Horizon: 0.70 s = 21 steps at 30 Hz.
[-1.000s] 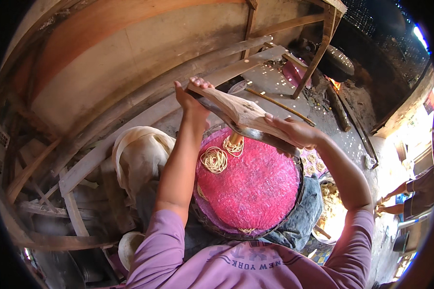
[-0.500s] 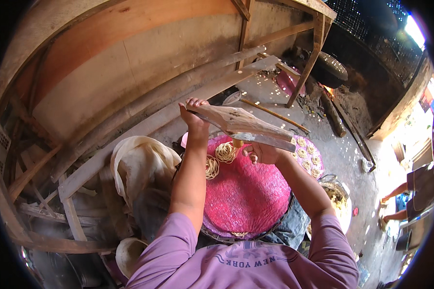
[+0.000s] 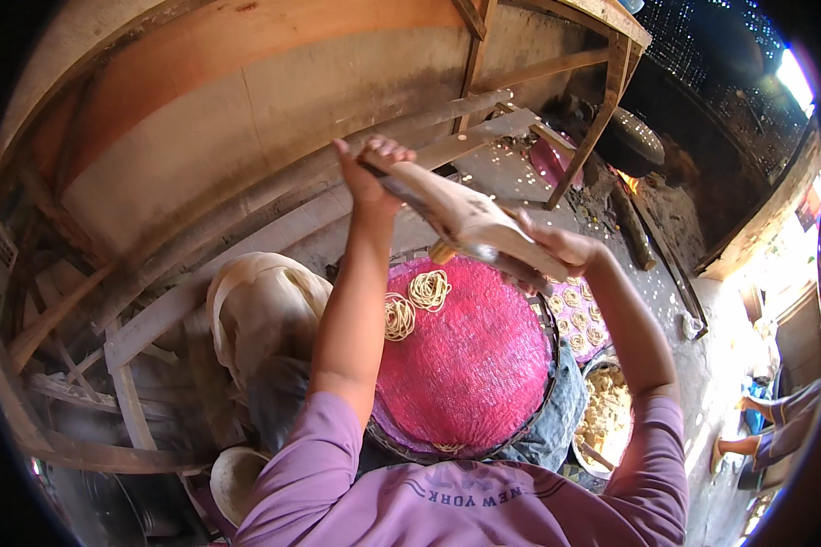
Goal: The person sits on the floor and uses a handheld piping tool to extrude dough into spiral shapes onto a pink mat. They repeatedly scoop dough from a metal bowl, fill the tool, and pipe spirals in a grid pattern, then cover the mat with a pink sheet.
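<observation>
My left hand (image 3: 374,178) is wrapped round the upper left end of a long wooden hand press (image 3: 465,205), and my right hand (image 3: 556,246) grips its lower right end. The press is tilted in the air, with a short yellowish cylinder (image 3: 441,252) under its middle. Below it, a round dark-rimmed tray (image 3: 547,333) across my lap carries a bright pink crinkled sheet (image 3: 470,365). Two coils of pale noodle-like strands (image 3: 429,290) lie at the sheet's upper left, partly behind my left forearm. Whether the press touches anything below is hard to tell.
Right of me are a sheet of several small coils (image 3: 579,319) and a bowl of crumbly dough (image 3: 600,415). Wooden framing (image 3: 132,401) and pale cloth (image 3: 255,310) are left. A pot (image 3: 629,141) over fire stands back right; another person's legs (image 3: 757,442) show far right.
Since half a second ago, my right hand has come up onto the press's right end, and the press's left end has risen, tilting it more. The other person's legs at the right have shifted.
</observation>
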Each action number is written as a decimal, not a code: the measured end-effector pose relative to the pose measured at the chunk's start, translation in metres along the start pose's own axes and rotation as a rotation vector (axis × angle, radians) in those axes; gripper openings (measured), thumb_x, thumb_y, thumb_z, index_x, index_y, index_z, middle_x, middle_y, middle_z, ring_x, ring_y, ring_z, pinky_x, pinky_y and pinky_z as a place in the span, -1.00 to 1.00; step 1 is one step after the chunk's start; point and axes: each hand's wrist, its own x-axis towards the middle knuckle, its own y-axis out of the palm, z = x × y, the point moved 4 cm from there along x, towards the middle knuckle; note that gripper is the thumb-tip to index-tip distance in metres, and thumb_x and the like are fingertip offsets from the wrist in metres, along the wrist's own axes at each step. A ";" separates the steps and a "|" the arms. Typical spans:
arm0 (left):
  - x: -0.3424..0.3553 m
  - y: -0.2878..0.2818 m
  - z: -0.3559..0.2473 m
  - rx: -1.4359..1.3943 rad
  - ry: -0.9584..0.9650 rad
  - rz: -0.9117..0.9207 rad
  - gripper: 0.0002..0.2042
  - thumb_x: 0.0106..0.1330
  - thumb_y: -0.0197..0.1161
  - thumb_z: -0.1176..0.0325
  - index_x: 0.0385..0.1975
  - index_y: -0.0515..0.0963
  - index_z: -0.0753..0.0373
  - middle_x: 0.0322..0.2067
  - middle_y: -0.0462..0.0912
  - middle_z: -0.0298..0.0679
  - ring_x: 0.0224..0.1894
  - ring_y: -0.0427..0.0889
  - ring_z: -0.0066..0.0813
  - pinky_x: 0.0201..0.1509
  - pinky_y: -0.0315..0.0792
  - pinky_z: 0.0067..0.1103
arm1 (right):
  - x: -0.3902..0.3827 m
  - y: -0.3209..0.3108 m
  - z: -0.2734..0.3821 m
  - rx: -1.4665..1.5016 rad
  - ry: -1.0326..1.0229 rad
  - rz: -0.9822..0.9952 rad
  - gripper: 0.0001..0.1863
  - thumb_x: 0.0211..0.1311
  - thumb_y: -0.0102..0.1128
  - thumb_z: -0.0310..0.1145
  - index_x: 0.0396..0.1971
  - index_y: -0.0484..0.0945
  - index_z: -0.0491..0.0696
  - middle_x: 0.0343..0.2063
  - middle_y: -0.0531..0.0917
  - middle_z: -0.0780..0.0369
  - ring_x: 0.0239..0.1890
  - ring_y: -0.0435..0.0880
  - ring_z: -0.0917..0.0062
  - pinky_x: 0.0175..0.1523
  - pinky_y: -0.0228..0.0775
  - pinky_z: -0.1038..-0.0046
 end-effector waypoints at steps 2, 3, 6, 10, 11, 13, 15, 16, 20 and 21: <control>-0.002 -0.012 0.033 0.029 -0.023 -0.142 -0.35 0.34 -0.31 -0.36 -0.60 0.40 0.11 -0.67 0.40 -0.37 -0.54 0.43 -0.39 -0.23 0.34 -0.42 | -0.012 -0.014 -0.001 -0.211 0.078 -0.047 -0.19 0.33 -0.41 0.38 -0.26 0.51 -0.15 -0.62 0.59 0.17 -0.70 0.59 0.56 -0.62 0.48 0.55; -0.007 -0.022 0.047 -0.015 -0.050 -0.210 -0.33 0.33 -0.34 -0.38 -0.60 0.39 0.12 -0.68 0.39 -0.35 -0.55 0.42 -0.37 -0.23 0.34 -0.41 | -0.015 -0.018 -0.004 -0.262 0.132 -0.070 -0.18 0.31 -0.42 0.39 -0.27 0.52 -0.13 -0.66 0.56 0.21 -0.71 0.57 0.59 -0.63 0.48 0.56; -0.011 -0.050 0.070 -0.171 -0.100 -0.365 -0.32 0.33 -0.40 -0.39 -0.61 0.36 0.13 -0.68 0.35 -0.33 -0.58 0.37 -0.41 -0.27 0.32 -0.43 | -0.013 -0.013 -0.009 -0.395 0.204 -0.207 -0.19 0.31 -0.42 0.40 -0.34 0.54 -0.10 -0.72 0.52 0.28 -0.74 0.52 0.65 -0.66 0.43 0.59; -0.005 -0.057 0.063 -0.066 -0.027 -0.189 -0.31 0.33 -0.46 -0.39 -0.62 0.34 0.11 -0.70 0.33 -0.36 -0.61 0.34 -0.46 -0.32 0.31 -0.44 | -0.020 0.003 -0.002 -0.390 0.195 -0.324 -0.23 0.37 -0.45 0.34 -0.40 0.54 -0.07 -0.76 0.48 0.32 -0.77 0.48 0.66 -0.69 0.38 0.60; -0.005 -0.060 0.065 -0.065 -0.063 -0.295 -0.31 0.33 -0.47 -0.39 -0.62 0.33 0.11 -0.71 0.33 -0.37 -0.62 0.34 -0.46 -0.33 0.31 -0.44 | -0.023 0.008 0.001 -0.375 0.171 -0.296 -0.23 0.38 -0.46 0.33 -0.42 0.55 -0.07 -0.77 0.47 0.33 -0.79 0.47 0.65 -0.69 0.38 0.60; -0.004 -0.055 0.065 -0.086 -0.058 -0.337 -0.32 0.33 -0.48 -0.38 -0.62 0.33 0.10 -0.71 0.32 -0.39 -0.62 0.34 -0.46 -0.35 0.31 -0.44 | -0.036 0.007 0.012 -0.413 0.202 -0.334 -0.23 0.38 -0.44 0.33 -0.43 0.54 -0.07 -0.79 0.45 0.34 -0.80 0.46 0.65 -0.70 0.38 0.59; -0.002 -0.045 0.069 -0.123 -0.070 -0.311 -0.34 0.34 -0.46 -0.36 -0.63 0.32 0.09 -0.71 0.32 -0.40 -0.63 0.34 -0.46 -0.36 0.31 -0.45 | -0.044 0.004 0.022 -0.517 0.270 -0.444 -0.25 0.39 -0.42 0.31 -0.44 0.54 -0.06 -0.80 0.44 0.36 -0.81 0.46 0.66 -0.71 0.37 0.58; -0.001 -0.040 0.067 -0.136 -0.060 -0.284 -0.34 0.35 -0.46 -0.36 -0.62 0.32 0.09 -0.71 0.32 -0.41 -0.63 0.34 -0.46 -0.36 0.31 -0.45 | -0.042 0.009 0.024 -0.536 0.226 -0.416 -0.26 0.38 -0.40 0.31 -0.45 0.54 -0.06 -0.80 0.45 0.36 -0.81 0.45 0.66 -0.73 0.36 0.58; 0.001 -0.032 0.059 -0.093 -0.052 -0.188 -0.36 0.34 -0.44 -0.35 -0.60 0.34 0.08 -0.70 0.31 -0.41 -0.63 0.34 -0.46 -0.37 0.30 -0.46 | -0.036 0.018 0.019 -0.468 0.113 -0.471 -0.27 0.37 -0.31 0.30 -0.54 0.52 -0.08 -0.82 0.45 0.32 -0.84 0.42 0.66 -0.75 0.29 0.56; 0.000 -0.033 0.057 -0.078 -0.003 -0.140 -0.36 0.34 -0.43 -0.35 -0.60 0.34 0.08 -0.70 0.31 -0.41 -0.63 0.34 -0.46 -0.37 0.30 -0.45 | -0.035 0.020 0.012 -0.404 0.146 -0.443 -0.27 0.38 -0.32 0.30 -0.54 0.51 -0.09 -0.81 0.45 0.31 -0.84 0.43 0.64 -0.74 0.29 0.55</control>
